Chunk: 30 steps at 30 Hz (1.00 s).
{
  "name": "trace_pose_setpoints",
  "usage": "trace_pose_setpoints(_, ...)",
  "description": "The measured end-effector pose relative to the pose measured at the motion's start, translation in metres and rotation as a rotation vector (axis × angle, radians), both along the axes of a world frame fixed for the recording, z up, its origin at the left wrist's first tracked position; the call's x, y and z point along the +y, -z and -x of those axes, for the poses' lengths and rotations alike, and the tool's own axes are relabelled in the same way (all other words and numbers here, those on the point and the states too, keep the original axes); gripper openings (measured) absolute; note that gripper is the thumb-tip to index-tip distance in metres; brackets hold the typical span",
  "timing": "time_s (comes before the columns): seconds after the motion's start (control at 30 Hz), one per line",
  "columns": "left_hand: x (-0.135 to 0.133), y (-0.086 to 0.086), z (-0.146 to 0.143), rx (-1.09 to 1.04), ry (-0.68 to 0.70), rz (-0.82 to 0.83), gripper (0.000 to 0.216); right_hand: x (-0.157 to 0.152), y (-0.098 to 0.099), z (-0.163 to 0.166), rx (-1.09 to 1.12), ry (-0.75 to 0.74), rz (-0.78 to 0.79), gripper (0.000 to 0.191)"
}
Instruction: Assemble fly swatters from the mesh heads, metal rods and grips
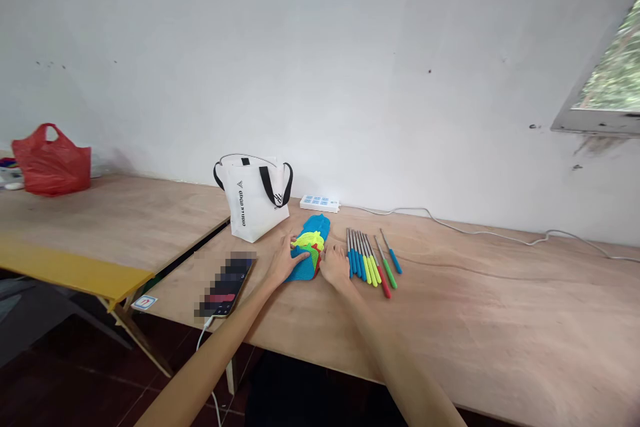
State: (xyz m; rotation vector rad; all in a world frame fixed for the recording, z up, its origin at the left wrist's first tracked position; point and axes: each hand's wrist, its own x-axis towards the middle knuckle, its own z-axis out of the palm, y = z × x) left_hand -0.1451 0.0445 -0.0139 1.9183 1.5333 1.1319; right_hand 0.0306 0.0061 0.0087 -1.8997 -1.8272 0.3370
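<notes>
A stack of coloured mesh pieces lies on the table in front of me: a blue piece nearest, a yellow-green piece behind it, and another blue piece at the far end. A bit of red mesh shows along the right side. My left hand grips the near blue piece from the left, thumb lying across its top. At the right edge, my right hand has curled fingers against the red mesh; its fingertips are partly hidden. Just right of it lie several slim metal tools with blue, yellow, red and green handles.
A white bag with black handles stands behind my left hand. Near the wall lies a power strip with a white cable. A phone is left. A red plastic bag sits on another table.
</notes>
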Motion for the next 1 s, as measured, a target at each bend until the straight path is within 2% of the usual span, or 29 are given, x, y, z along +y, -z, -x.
trace_pose_setpoints(0.13,-0.003,-0.004,0.0,0.004,0.028,0.011,0.072,0.0,-0.002,-0.002,0.007,-0.027,-0.019,0.027)
trace_pose_setpoints(0.23,-0.011,-0.013,0.001,0.09,0.027,-0.007,0.076,-0.006,-0.001,-0.002,0.024,-0.053,-0.032,0.031)
trace_pose_setpoints(0.4,-0.03,-0.014,0.004,0.332,-0.187,-0.003,0.059,-0.022,0.001,0.001,0.046,-0.112,-0.05,0.038)
trace_pose_setpoints(0.53,-0.034,-0.007,0.004,0.467,-0.103,-0.045,0.062,-0.029,0.001,0.005,0.049,-0.177,-0.072,0.044)
trace_pose_setpoints(0.8,-0.014,-0.013,0.004,0.402,-0.045,0.047,0.085,-0.049,-0.005,-0.003,-0.014,-0.284,-0.098,0.051)
trace_pose_setpoints(1.0,-0.009,-0.015,0.004,0.415,0.022,0.037,0.086,-0.079,-0.014,-0.013,-0.086,-0.391,-0.15,0.051)
